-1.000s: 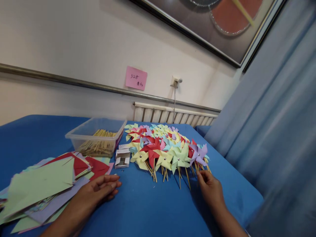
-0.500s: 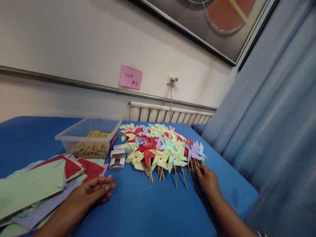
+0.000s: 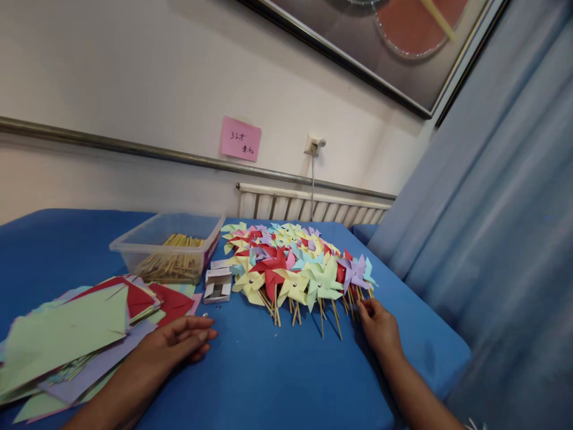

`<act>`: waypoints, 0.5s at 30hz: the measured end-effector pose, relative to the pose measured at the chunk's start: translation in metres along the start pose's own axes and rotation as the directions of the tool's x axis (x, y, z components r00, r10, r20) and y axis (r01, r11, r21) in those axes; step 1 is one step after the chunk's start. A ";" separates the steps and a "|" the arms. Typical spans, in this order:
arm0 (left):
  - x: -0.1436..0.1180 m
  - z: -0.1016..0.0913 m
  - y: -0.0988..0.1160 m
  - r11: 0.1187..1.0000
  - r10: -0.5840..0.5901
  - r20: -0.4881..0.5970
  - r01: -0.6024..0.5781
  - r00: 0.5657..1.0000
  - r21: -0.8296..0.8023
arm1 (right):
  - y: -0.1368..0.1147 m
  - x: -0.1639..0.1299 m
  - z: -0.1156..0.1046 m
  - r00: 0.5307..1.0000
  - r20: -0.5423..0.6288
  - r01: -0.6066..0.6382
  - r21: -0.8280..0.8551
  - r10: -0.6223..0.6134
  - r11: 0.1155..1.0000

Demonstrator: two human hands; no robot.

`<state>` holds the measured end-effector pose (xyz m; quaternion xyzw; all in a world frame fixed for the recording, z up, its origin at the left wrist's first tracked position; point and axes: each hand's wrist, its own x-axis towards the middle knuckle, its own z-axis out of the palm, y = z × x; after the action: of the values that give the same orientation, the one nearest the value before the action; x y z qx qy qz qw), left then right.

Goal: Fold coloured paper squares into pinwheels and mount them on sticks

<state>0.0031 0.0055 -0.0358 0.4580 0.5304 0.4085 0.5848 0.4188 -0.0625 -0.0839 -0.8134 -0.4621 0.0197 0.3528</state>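
Note:
A heap of paper pinwheels (image 3: 295, 263) on wooden sticks, in red, yellow, green, purple and blue, lies on the blue table (image 3: 277, 370). My right hand (image 3: 379, 327) rests at the heap's right edge, its fingertips touching the sticks under a purple pinwheel (image 3: 354, 272). My left hand (image 3: 176, 343) lies flat on the table, fingers together, beside a stack of coloured paper sheets (image 3: 71, 334). A tiny pin (image 3: 205, 315) lies just beyond its fingertips.
A clear plastic tub of wooden sticks (image 3: 168, 251) stands behind the paper. A small open white box (image 3: 217, 285) sits between tub and pinwheels. A blue curtain (image 3: 501, 227) hangs at the right; a radiator (image 3: 308, 209) and a pink note (image 3: 240, 138) are on the wall.
My right hand has edged up to the sticks at the heap's right end. The left hand has stayed flat on the table. The view has shifted slightly.

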 end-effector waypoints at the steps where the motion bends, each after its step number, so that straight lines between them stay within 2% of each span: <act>1: -0.001 0.000 0.001 1.000 -0.011 0.018 0.011 1.000 0.013 | 0.000 -0.002 -0.002 1.000 -0.028 -0.011 0.008 0.011 1.000; 3: -0.003 -0.001 0.002 0.998 -0.045 0.087 0.041 0.995 0.045 | 0.000 -0.008 -0.006 0.991 -0.128 -0.027 0.027 0.031 0.999; 5: -0.006 0.000 0.003 0.997 -0.033 0.107 0.026 0.994 0.072 | -0.009 -0.019 -0.009 0.974 -0.226 -0.002 0.072 0.018 0.997; 7: -0.010 0.001 0.002 0.992 0.004 0.146 -0.022 0.989 0.123 | -0.032 -0.035 -0.010 0.976 -0.213 0.085 0.167 -0.048 0.982; 9: -0.015 0.004 0.002 0.975 0.059 0.193 -0.098 0.980 0.199 | -0.072 -0.056 -0.005 0.976 -0.132 0.206 0.297 -0.174 0.932; 11: -0.021 0.007 0.002 0.937 0.113 0.244 -0.185 0.963 0.296 | -0.123 -0.078 0.007 0.947 0.009 0.276 0.483 -0.320 0.831; 13: -0.027 0.008 0.002 0.875 0.150 0.325 -0.278 0.934 0.396 | -0.175 -0.098 0.029 0.903 0.162 0.188 0.685 -0.398 0.704; 15: -0.031 0.008 0.003 0.803 0.174 0.407 -0.368 0.897 0.469 | -0.219 -0.111 0.056 0.874 0.305 -0.033 0.815 -0.380 0.578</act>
<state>0.0077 -0.0248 -0.0254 0.7387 0.4400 0.2384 0.4516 0.1732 -0.0451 -0.0291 -0.4886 -0.5510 0.3756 0.5626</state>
